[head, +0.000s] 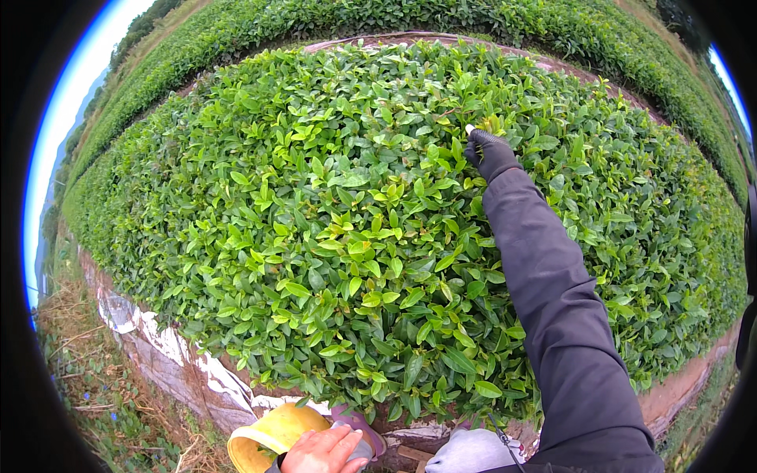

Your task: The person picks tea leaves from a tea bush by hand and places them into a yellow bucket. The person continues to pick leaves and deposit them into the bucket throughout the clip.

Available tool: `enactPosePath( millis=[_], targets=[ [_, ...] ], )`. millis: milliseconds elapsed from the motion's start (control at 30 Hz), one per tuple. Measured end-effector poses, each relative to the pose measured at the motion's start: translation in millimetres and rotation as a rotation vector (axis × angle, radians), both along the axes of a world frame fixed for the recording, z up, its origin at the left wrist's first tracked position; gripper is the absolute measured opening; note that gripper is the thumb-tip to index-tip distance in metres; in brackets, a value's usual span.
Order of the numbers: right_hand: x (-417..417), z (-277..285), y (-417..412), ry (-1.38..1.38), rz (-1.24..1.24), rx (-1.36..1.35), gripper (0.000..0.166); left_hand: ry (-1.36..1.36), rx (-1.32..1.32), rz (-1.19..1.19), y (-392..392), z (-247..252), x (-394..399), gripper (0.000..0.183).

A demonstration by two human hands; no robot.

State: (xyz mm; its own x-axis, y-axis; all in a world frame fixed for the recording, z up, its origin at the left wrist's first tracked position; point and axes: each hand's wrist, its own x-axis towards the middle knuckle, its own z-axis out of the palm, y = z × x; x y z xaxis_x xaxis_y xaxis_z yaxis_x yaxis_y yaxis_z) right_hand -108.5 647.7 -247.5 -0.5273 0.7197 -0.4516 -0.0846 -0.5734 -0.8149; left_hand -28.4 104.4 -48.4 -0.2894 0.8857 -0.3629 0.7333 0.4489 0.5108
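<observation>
A broad hedge of tea bushes (355,236) fills the middle of the view, with bright young leaves above darker ones. My right hand (492,155), in a dark glove, reaches to the far side of the hedge top. Its fingers are curled at a tuft of yellow-green tea leaves (492,124); a pale tip shows at one finger. My bare left hand (324,450) is low in the view, palm down, over a grey trouser leg (358,444). Beside it a yellow bucket (290,427) lies tilted, its mouth to the lower left, with some green inside.
Pale plastic sheeting (222,378) edges the soil at the hedge's near side. Dry grass and weeds (112,384) cover the ground to the left. Another row of bushes (378,18) runs behind. A pink shoe (364,428) shows below the leaves.
</observation>
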Motion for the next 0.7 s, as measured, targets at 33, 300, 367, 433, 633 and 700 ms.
enactPosePath(
  millis=[33,300,367,433,633,700],
  targets=[
    [-6.0,3.5,-3.3,-0.095,-0.009,0.041,0.014,-0.004,-0.002,0.003,0.1,0.3,-0.5,0.049],
    [-51.3,-20.9,10.1,-0.910,0.232,1.180,0.037,-0.009,-0.015,0.010,-1.0,0.3,-0.7,0.047],
    [-51.0,-24.6,12.1,-0.932,0.282,1.383,0.026,-0.024,-0.002,0.013,-0.3,0.0,-1.3,0.046],
    [-48.5,-20.4,-5.9,-0.955,0.409,1.502,0.024,-0.032,-0.011,0.028,-2.2,0.8,-1.3,0.046],
    [-42.9,-28.8,-19.4,-0.856,0.332,1.319,0.027,-0.010,-0.017,0.025,0.9,3.6,0.2,0.046],
    [-44.6,-27.1,-22.7,-0.867,0.178,1.078,0.027,-0.020,-0.009,0.026,-2.0,1.6,1.9,0.046]
  ],
)
